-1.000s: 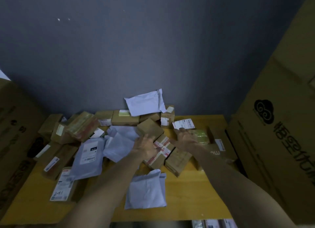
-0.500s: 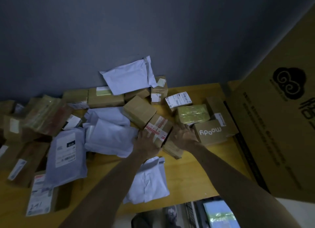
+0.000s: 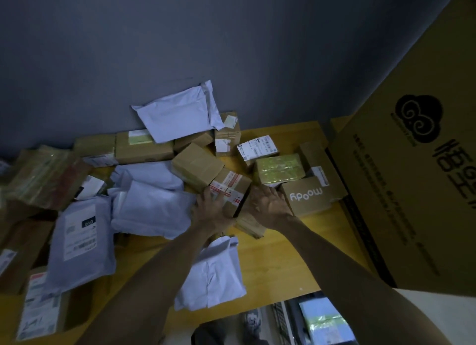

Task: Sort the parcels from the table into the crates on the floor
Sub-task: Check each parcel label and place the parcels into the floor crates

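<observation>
Taped box [image 3: 230, 187]: sat mid-frame on the bench [image 3: 283, 257], among other parcels [image 3: 152, 210].
My left hand [image 3: 211, 212]: fingers [image 3: 215, 196] curled over its near left edge.
My right hand [image 3: 268, 206]: fingers [image 3: 274, 191] spread, pressed against its right side.

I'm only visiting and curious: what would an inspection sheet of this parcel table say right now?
Surface: yellow wooden table, mostly covered with parcels.
Job's things: red-taped box in the middle, among brown cartons, white mailers, a green-wrapped box and a moody box.
Clutter: nothing seen besides parcels.
Hands: left hand grips the red-taped box; right hand presses its right side, fingers spread.
Cables: nothing seen.
Surroundings: grey wall behind; large printed carton at right; the floor below the table edge is too dim to read.
</observation>
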